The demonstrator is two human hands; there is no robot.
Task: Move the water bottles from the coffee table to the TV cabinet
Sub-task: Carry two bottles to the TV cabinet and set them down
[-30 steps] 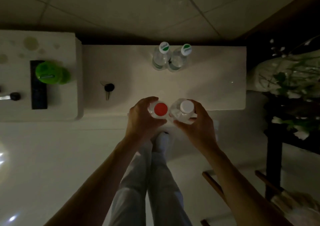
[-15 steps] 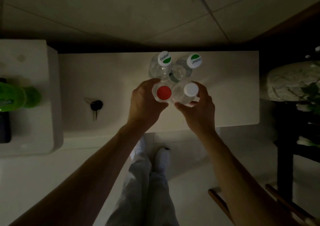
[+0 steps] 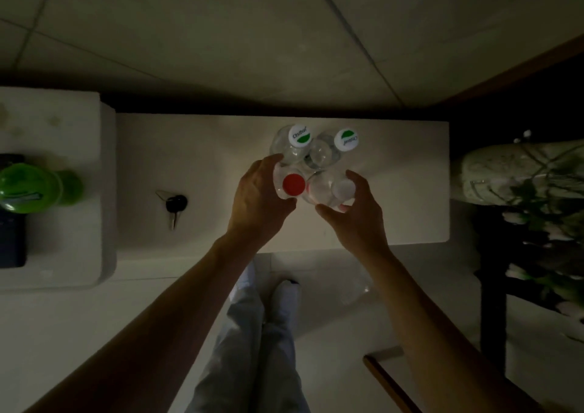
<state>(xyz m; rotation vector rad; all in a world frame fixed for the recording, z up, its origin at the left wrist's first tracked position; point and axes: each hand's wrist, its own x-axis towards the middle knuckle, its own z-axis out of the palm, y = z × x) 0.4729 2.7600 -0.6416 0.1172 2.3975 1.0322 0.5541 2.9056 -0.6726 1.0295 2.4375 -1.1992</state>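
Four bottles [image 3: 311,167] clustered mid-cabinet [image 3: 395,191], bare surface either side, key [image 3: 174,204] left

Dim room. Pale tiled floor [image 3: 284,33] with diagonal grout lines. White counter [image 3: 196,147] beside a higher white unit [image 3: 57,122]. Dark stand [image 3: 493,286] at right; wooden trim [image 3: 388,378] below.

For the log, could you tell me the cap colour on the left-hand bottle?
Red cap, clearest in the head view.
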